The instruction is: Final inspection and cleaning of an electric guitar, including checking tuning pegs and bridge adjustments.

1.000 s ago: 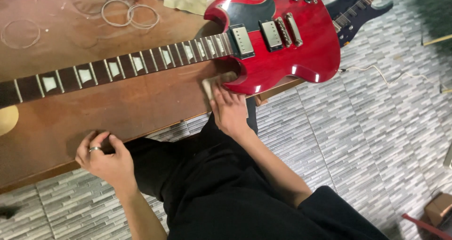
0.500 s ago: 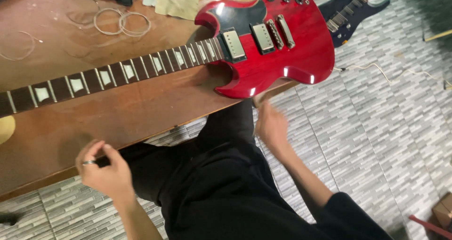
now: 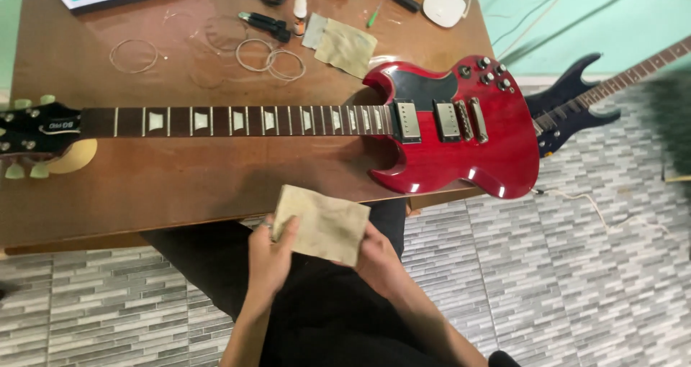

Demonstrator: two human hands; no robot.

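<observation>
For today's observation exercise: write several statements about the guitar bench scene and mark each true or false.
1. Both the left hand and the right hand hold the beige cloth. True.
2. The red guitar stands upright against the wall. False: it lies flat on the wooden table.
3. Coiled strings lie on the table. True.
4. The red guitar's neck has all its strings fitted. False: none show on it.
5. A dark guitar lies beyond the red one. True.

Brown wooden table [image 3: 180, 187], grey tiled floor [image 3: 576, 281]; pale green wall [image 3: 576, 21]
</observation>
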